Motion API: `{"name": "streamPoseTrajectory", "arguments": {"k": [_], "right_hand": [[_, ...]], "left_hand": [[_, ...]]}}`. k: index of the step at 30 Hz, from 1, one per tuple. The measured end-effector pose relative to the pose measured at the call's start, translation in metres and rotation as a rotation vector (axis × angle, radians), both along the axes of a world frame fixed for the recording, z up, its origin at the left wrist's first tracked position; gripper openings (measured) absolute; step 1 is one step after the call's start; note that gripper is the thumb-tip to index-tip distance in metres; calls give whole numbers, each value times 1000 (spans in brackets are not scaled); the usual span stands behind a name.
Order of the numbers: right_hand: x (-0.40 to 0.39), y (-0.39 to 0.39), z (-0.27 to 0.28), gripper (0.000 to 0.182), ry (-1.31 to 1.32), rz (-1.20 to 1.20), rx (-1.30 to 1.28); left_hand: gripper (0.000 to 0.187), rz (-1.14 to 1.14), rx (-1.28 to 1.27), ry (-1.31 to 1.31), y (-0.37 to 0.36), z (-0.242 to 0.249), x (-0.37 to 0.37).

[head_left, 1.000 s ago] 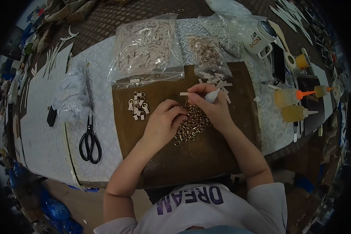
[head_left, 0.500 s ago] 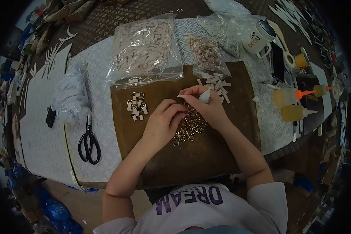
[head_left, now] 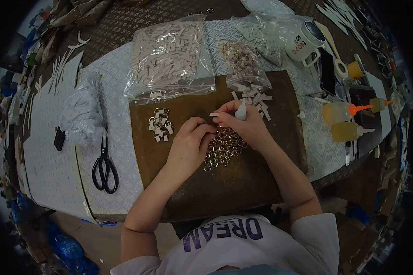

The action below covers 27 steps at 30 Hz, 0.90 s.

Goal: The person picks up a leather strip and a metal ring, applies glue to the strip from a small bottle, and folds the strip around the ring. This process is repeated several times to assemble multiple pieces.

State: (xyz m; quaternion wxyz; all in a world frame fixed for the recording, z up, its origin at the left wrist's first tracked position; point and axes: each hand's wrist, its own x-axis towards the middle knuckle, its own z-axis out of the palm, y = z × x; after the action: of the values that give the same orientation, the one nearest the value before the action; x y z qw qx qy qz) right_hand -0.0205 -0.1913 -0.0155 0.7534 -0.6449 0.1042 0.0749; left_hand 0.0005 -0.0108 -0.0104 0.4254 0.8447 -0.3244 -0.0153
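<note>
My right hand (head_left: 245,126) pinches a short pale strip (head_left: 214,114) between thumb and fingertips. A small white dropper bottle (head_left: 241,111) is also held in that hand, its nozzle pointing up. My left hand (head_left: 188,144) is closed at the left edge of a pile of gold metal rings (head_left: 225,149); its fingertips are together, and what they hold, if anything, I cannot make out. Loose pale strips (head_left: 257,97) lie beyond my right hand. To the left, several rings with pale strips looped on them (head_left: 160,126) form a small group on the brown mat (head_left: 225,192).
Beyond the mat lie a zip bag of pale strips (head_left: 170,55) and a bag of rings (head_left: 241,57). Black-handled scissors (head_left: 104,169) rest at left. At right are a mug (head_left: 303,46), a phone (head_left: 326,71) and yellowish squeeze bottles (head_left: 344,132).
My left fingertips have drawn back slightly toward the left and down. The dropper bottle in my right hand has tipped more upright, and the strip has shifted a little.
</note>
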Motion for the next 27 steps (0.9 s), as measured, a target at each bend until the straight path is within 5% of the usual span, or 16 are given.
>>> {"name": "streamPoseTrajectory", "arguments": {"k": [6,9,13,19,27], "right_hand": [[0,-3,3,19,29,31,-32],[0,-2,-1,19,-23,42,-96],[0,-1,8,18,24,75,-118],[-2,1,6,17,-38,-55,-19],[-6,6,16,19,43,7,113]], "left_hand": [[13,-49,6,62,1,4,1],[10,14,-41,346,3,7,2],[16,129,-429,683,7,4,11],[20,148,-690,1001,16,4,20],[19,83,-779,1077,15,10,16]]}}
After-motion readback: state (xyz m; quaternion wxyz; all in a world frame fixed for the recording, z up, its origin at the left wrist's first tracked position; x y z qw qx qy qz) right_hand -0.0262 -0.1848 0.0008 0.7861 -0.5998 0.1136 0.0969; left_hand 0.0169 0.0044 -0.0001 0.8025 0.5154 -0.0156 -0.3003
